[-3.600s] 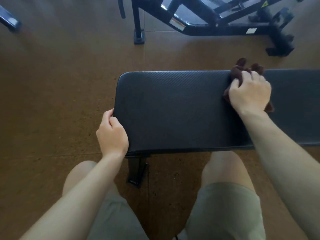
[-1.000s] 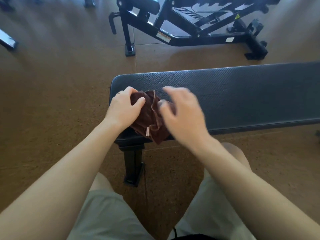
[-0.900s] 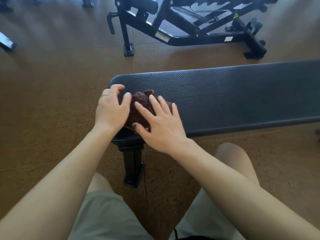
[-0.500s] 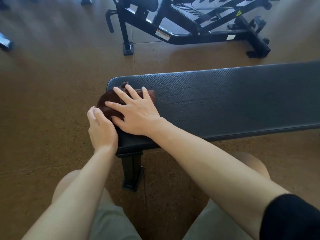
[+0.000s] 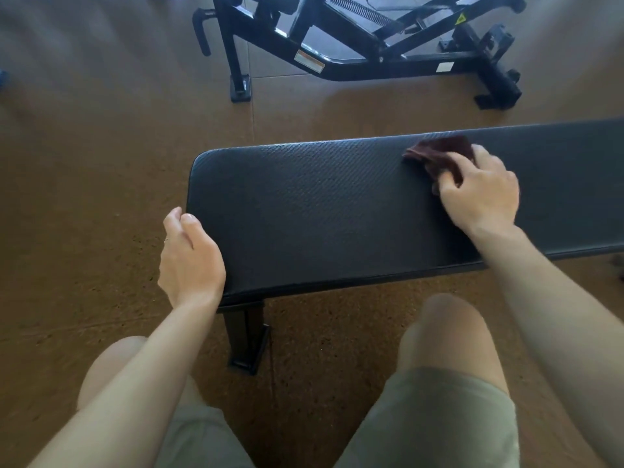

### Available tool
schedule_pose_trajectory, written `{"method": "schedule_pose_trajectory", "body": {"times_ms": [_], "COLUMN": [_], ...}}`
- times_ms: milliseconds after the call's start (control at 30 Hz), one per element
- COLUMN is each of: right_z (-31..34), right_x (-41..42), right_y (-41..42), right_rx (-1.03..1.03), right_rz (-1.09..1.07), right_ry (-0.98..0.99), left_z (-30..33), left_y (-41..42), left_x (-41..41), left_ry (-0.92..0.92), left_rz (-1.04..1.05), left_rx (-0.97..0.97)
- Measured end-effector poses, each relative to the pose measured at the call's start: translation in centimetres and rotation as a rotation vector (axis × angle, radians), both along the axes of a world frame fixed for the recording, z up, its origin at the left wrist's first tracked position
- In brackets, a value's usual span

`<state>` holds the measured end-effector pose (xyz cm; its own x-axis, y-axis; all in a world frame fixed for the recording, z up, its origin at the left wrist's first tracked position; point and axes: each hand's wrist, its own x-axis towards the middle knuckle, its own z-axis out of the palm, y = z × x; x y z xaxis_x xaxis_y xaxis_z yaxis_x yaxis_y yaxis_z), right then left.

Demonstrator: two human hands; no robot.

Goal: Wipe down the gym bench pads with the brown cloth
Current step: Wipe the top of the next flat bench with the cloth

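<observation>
A long black textured bench pad (image 5: pixel 320 211) runs across the middle of the view, its left end in front of me. The brown cloth (image 5: pixel 439 155) lies bunched on the pad near its far edge, right of centre. My right hand (image 5: pixel 481 190) grips the cloth with curled fingers and holds it against the pad. My left hand (image 5: pixel 189 258) rests at the pad's near left corner, fingers loosely curled, holding nothing. Part of the cloth is hidden under my right hand.
A black steel leg (image 5: pixel 246 336) holds up the bench's left end. Another black gym machine frame (image 5: pixel 354 59) stands on the brown floor (image 5: pixel 94 170) just beyond the bench. My knees in olive shorts are close below the pad.
My right hand has carried the cloth from the pad's left end to right of centre. My left hand has let go of the cloth and dropped to the near left corner.
</observation>
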<state>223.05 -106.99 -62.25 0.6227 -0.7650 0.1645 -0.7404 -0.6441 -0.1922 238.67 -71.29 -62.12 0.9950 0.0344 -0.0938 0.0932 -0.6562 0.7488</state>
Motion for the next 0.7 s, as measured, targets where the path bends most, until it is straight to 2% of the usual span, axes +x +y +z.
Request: {"method": "schedule_pose_trajectory", "body": {"times_ms": [100,200,300,400,500,633,700], "right_z": [-0.4,-0.7,-0.8,-0.4,-0.6,-0.8,-1.0], "right_x": [1.9,5.9,9.2,8.7,4.5,-3.9,-5.9], "right_y": [5.0,13.6,23.3,26.0,21.2,13.4,12.7], "right_rx": [-0.008,-0.052,0.004,0.049,0.000,-0.060,-0.048], "right_rz": [-0.059,0.199,0.532,0.708,0.615,0.203,0.015], "right_ry": [-0.020,-0.075,-0.138,-0.140,-0.115,-0.123,-0.144], "left_z": [-0.1,-0.2,-0.3,-0.4,-0.2,0.0,-0.2], "left_y": [0.0,0.0,0.2,0.5,0.6,0.5,0.6], "left_x": [-0.1,0.1,0.1,0.3,0.2,0.2,0.3], "left_ry": [-0.012,-0.023,-0.025,-0.018,0.001,0.023,0.020], "left_rz": [0.007,0.018,0.044,0.062,0.046,0.039,0.033], "left_rx": [0.014,0.017,-0.025,-0.084,-0.082,-0.094,-0.109]}}
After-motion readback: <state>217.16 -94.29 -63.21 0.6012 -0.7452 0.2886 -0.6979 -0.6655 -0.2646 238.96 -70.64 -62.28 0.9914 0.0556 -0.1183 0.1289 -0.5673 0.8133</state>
